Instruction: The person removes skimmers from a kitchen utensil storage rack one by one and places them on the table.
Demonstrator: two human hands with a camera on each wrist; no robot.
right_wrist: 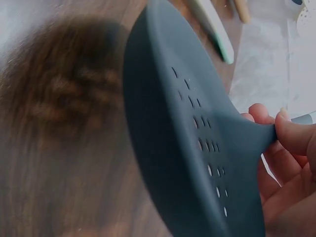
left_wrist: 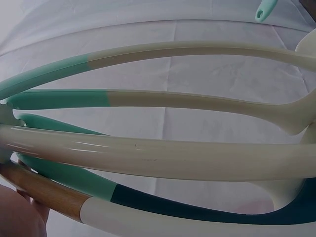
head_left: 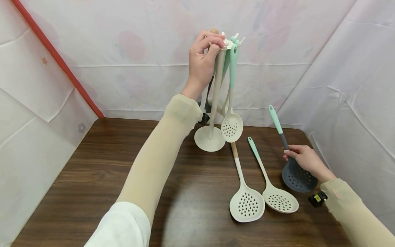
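- Dark slotted spoon (head_left: 297,175): bowl on the table (head_left: 108,171), neck pinched in the right hand (head_left: 305,159) grip — so near the bowel-end, the long handle may swing and slip.
- Beside the grip, two pale skimmers (head_left: 247,202) — easily knocked.
- Left hand (head_left: 203,56) curled round the rack (head_left: 213,103) top; loosening could topple it.

Dark wood table (head_left: 92,178) w/ white floral sheets (head_left: 139,51) hung round it, red strip (head_left: 55,55) at left.

sleeves (head_left: 160,151): thin beige, snug to wrists | upper left: white cuff (head_left: 121,226) | hands: bare
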